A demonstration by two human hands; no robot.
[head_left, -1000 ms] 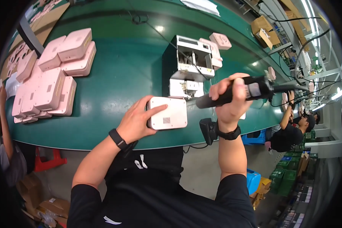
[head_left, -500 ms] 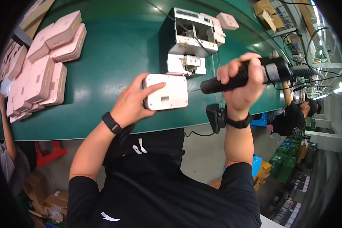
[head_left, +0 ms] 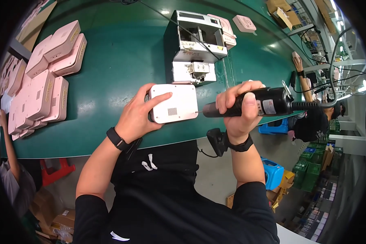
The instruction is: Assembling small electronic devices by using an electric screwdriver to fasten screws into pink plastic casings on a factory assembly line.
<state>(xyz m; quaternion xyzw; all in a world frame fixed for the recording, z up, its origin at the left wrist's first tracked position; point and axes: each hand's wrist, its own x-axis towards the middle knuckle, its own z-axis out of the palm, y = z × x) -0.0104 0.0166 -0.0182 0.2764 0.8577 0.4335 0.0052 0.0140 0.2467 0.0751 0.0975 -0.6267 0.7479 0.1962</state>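
Observation:
My left hand point(head_left: 137, 110) grips the left side of a pale pink, box-shaped plastic housing point(head_left: 182, 99), its index finger lying across the top. The housing has rounded corners, small screw holes and a slotted vent. In my right hand point(head_left: 244, 106) is a black corded electric screwdriver point(head_left: 268, 101), held nearly level with fingers wrapped round its body. Its thin bit points left, and the tip is at the housing's lower right corner; whether it sits in the screw hole I cannot tell. Just beyond the housing stands a black and silver screw feeder point(head_left: 195, 49).
Several similar pink housings point(head_left: 40, 93) are stacked on the green table point(head_left: 117, 53) at left. More pink parts point(head_left: 244, 23) lie behind the feeder. The screwdriver's cable point(head_left: 333, 77) rises at right. Co-workers' arms point(head_left: 303, 79) show at both sides. A blue stool point(head_left: 273, 173) stands on the floor.
My right hand has brought the screwdriver down and left, from above the table to the housing's corner. My left hand keeps its grip on the housing.

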